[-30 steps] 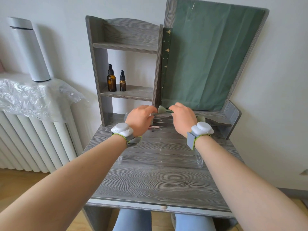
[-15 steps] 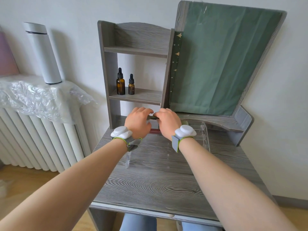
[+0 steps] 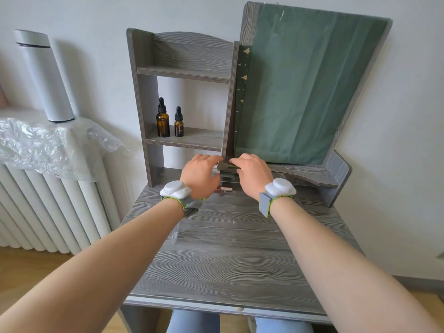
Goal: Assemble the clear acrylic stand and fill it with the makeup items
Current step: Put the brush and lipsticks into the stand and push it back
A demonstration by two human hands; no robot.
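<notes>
Both my hands reach to the back of the grey wooden desk (image 3: 223, 265). My right hand (image 3: 252, 173) pinches a small makeup brush (image 3: 224, 166) with a greenish handle. My left hand (image 3: 200, 175) has its fingertips at the brush's bristle end; whether it grips is hard to tell. Below the hands lie several dark makeup sticks (image 3: 229, 177) and a red-and-white one (image 3: 224, 189). The clear acrylic stand (image 3: 174, 233) lies flat on the desk, barely visible apart from its left edge and a few glints. Another clear part (image 3: 283, 176) shows behind my right wrist.
A grey shelf unit (image 3: 182, 75) stands at the back with two amber dropper bottles (image 3: 168, 121). A board draped in green cloth (image 3: 302, 87) leans at the back right. Left of the desk, a radiator (image 3: 43, 205) under plastic wrap carries a white flask (image 3: 44, 75).
The camera view shifted, so the desk sits further right in the frame. My hands came closer together and hold the brush between them at the back of the desk.
</notes>
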